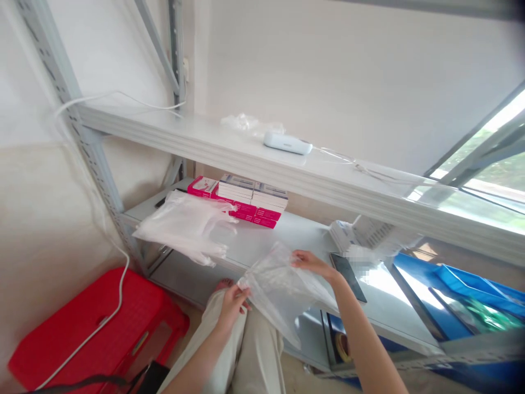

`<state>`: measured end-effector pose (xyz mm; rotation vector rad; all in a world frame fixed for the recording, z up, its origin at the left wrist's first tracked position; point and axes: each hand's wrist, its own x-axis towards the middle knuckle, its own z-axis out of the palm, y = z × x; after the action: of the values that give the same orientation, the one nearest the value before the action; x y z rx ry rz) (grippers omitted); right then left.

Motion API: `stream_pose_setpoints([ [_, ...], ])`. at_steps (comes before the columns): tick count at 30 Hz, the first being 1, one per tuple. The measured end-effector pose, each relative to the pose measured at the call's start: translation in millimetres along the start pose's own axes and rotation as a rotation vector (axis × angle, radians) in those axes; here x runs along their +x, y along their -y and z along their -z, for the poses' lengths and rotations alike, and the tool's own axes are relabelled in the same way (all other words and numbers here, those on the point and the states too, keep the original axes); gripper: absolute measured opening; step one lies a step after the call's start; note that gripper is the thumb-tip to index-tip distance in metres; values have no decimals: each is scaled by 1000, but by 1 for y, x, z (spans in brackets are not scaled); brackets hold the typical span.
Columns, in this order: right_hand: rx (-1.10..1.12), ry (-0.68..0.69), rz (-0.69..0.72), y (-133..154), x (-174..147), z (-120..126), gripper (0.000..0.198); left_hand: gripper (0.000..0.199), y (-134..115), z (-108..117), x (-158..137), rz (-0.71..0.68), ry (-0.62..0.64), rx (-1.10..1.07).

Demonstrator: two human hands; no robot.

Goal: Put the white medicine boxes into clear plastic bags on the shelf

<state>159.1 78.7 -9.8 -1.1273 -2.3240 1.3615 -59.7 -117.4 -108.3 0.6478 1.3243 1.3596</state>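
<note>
A clear plastic bag (283,290) hangs spread between my hands, over the front edge of the lower shelf and above my knees. My left hand (235,303) pinches its left edge between thumb and fingers. On the bag's upper right side, my right hand (309,262) grips the film with bent fingers. A stack of flat white plastic bags (180,221) lies on the shelf to the left, its handles toward the right. Behind it stand pink boxes (246,210) with white-and-blue boxes (252,189) on top. A dark phone (348,276) lies right of my right hand.
An upper shelf (197,139) crosses above my hands, carrying a white device (287,143), crumpled plastic (250,125) and cables. A red stool (90,323) stands at lower left with a white cord across it. Blue bins (471,284) and white packets (369,232) are at right.
</note>
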Motion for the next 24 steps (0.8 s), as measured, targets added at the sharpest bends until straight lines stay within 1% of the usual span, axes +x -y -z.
stream_pose_setpoints([
  [3, 165, 77, -8, 25, -14, 9, 45, 46, -28, 10, -10, -99, -3, 19],
  [6, 206, 69, 3, 57, -17, 17, 40, 44, -65, 22, -23, -174, 13, 10],
  [8, 151, 23, 41, 83, -12, 19, 36, 43, -89, 28, -31, -219, -16, -15],
  [10, 119, -8, 107, 111, -2, 17, 31, 43, -109, 34, -36, -268, -73, -38],
  [12, 161, -9, 160, 138, 12, 10, 29, 43, -124, 42, -38, -330, -147, -55],
  [14, 238, 14, 185, 163, 33, -2, 29, 44, -133, 55, -37, -381, -230, -71],
  [16, 261, 39, 240, 185, 63, -17, 29, 44, -138, 74, -35, -407, -323, -86],
  [19, 170, 57, 398, 211, 125, -44, 29, 46, -139, 109, -28, -431, -491, -108],
  [22, 55, 74, 521, 234, 191, -78, 30, 42, -138, 145, -10, -510, -714, -112],
  [24, -55, 38, 570, 248, 229, -103, 28, 37, -138, 164, 6, -578, -917, -54],
])
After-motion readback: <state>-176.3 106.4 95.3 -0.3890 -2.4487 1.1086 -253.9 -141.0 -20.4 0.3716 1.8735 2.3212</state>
